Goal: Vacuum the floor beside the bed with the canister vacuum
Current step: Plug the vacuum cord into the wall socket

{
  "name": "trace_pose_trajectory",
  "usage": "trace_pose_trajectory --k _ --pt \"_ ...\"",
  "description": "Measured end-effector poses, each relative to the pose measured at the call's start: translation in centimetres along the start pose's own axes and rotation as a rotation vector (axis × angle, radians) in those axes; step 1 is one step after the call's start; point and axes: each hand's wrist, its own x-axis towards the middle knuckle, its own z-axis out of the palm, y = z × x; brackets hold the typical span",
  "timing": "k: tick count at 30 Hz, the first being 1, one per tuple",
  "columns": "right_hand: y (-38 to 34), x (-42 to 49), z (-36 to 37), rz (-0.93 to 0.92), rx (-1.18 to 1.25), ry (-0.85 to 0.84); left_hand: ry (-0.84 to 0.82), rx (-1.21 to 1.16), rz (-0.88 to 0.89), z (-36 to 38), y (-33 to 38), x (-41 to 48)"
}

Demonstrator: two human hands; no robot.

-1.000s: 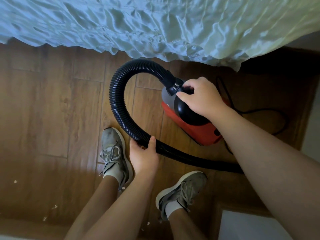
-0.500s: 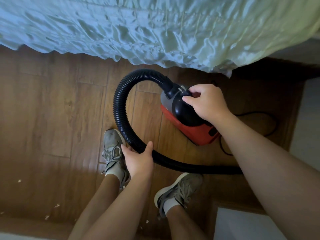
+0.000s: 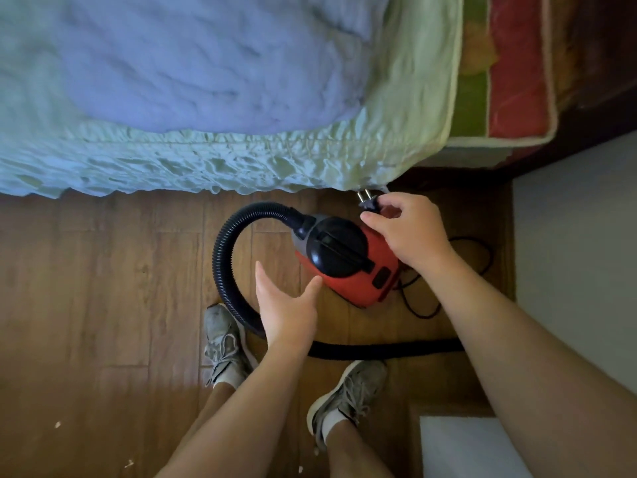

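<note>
A small red canister vacuum (image 3: 348, 270) with a black top stands on the wooden floor (image 3: 103, 288) next to the bed (image 3: 206, 98). Its black ribbed hose (image 3: 224, 257) loops left and runs back right past my feet. My right hand (image 3: 406, 232) pinches the black power plug (image 3: 367, 201), prongs pointing up toward the bed edge. The black cord (image 3: 418, 305) trails on the floor behind the vacuum. My left hand (image 3: 286, 305) hovers flat-fingered just left of the vacuum body, holding nothing.
A pale ruffled bedspread (image 3: 241, 167) hangs over the bed's side. A red and green mattress end (image 3: 510, 81) shows at top right. A white wall (image 3: 579, 253) closes the right side. Small scraps (image 3: 58, 424) lie on the floor at bottom left.
My left hand let go of the hose and lifted beside the vacuum. My right hand left the vacuum's top and now holds the plug. The view tilted up over the bed.
</note>
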Motion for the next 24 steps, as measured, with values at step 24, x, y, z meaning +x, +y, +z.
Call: trace_pose_trajectory --k 24 --pt "-4.5 -11.6 -14.0 0.217 0.602 0.611 -0.84 0.319 0.497 6.9 11.7 -9.4"
